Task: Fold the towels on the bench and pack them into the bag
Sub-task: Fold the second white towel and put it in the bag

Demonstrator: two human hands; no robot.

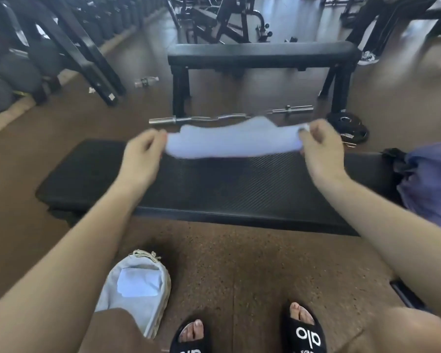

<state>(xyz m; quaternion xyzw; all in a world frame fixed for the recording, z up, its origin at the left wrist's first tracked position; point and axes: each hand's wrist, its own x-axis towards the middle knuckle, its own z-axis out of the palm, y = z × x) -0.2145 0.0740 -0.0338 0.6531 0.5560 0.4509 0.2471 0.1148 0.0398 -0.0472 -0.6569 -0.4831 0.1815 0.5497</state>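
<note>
A pale blue towel point(233, 141) is stretched out in the air just above the far edge of the black bench point(214, 187). My left hand point(143, 154) pinches its left end and my right hand point(321, 149) pinches its right end. The towel is blurred. On the floor at the lower left lies a white bag point(140, 312) with a woven rim, its mouth open toward me, and a folded pale towel point(139, 281) sits inside it. A purple towel point(433, 182) lies crumpled on the right end of the bench.
A second black bench point(260, 54) stands beyond, with a curl bar point(214, 118) and a weight plate point(346, 123) on the floor beneath it. A dumbbell rack point(23, 59) runs along the left. A water bottle point(145, 81) lies on the floor. My sandalled feet point(247, 335) are at the bottom.
</note>
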